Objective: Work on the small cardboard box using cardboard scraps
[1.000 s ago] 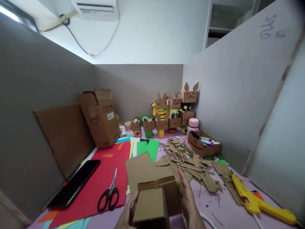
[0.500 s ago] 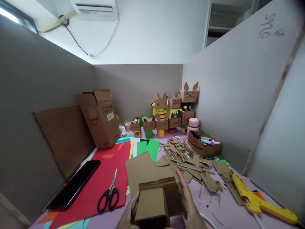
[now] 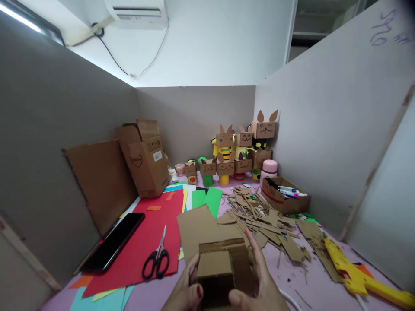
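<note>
Head view: left hand [image 3: 186,287] pinches the left side of a small cardboard box [image 3: 215,263], thumb on the near face, fingers along the side. Box sits between the palms, low at centre, above the table [image 3: 275,298]. Right hand [image 3: 264,285] clasps the right side, thumb at the near edge, fingers upright along the outside of the flap [image 3: 243,268].

Counts, left to right: one cardboard panel [image 3: 100,181]; one phone [image 3: 113,242]; one carton [image 3: 145,166]; one pair of scissors [image 3: 156,261]; eight animal heads [image 3: 225,167] visible; one pink bottle [image 3: 268,172]; one pen box [image 3: 272,198]; one glue gun [image 3: 363,278]. Scraps [image 3: 259,220]: too tangled to count.

Orientation: lit face up, dark face towards wearer, flap out to the right. Long axis: cannot tell; lower end cut off by frame.
</note>
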A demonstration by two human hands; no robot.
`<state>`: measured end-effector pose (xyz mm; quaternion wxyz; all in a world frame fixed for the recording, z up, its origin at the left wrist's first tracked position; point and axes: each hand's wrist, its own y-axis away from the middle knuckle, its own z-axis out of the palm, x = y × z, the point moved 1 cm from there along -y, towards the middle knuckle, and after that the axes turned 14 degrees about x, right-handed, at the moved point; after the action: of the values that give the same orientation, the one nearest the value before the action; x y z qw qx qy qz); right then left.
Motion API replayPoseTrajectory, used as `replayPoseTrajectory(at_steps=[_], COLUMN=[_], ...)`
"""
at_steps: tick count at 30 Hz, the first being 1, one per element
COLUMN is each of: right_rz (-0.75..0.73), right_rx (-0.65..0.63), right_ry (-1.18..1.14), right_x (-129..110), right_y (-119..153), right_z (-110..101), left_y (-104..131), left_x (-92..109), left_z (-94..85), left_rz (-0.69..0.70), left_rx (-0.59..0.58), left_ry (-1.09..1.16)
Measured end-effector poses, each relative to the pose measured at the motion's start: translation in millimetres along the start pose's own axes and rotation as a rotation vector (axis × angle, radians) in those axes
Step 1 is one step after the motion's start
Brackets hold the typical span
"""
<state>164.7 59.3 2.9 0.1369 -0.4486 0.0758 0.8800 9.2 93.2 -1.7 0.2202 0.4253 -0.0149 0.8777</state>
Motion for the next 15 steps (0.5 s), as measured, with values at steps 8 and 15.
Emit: replayPoseTrajectory(at_steps=[8, 15], right_rz=[0.107, 0.164], right_rx=[0.161, 0.189], right_ry=[0.091, 0.104], right_x=[7.2, 14.9], right_y=[-11.0, -13.4], right_z=[-11.5, -16.1], left_y=[-8.0, -5.9], left_x=[-5.6, -5.6], left_z=[15.1, 14.5], left_rz=[-0.135, -0.165], left_rx=[0.000, 0.030], left_ry=[0.072, 0.098])
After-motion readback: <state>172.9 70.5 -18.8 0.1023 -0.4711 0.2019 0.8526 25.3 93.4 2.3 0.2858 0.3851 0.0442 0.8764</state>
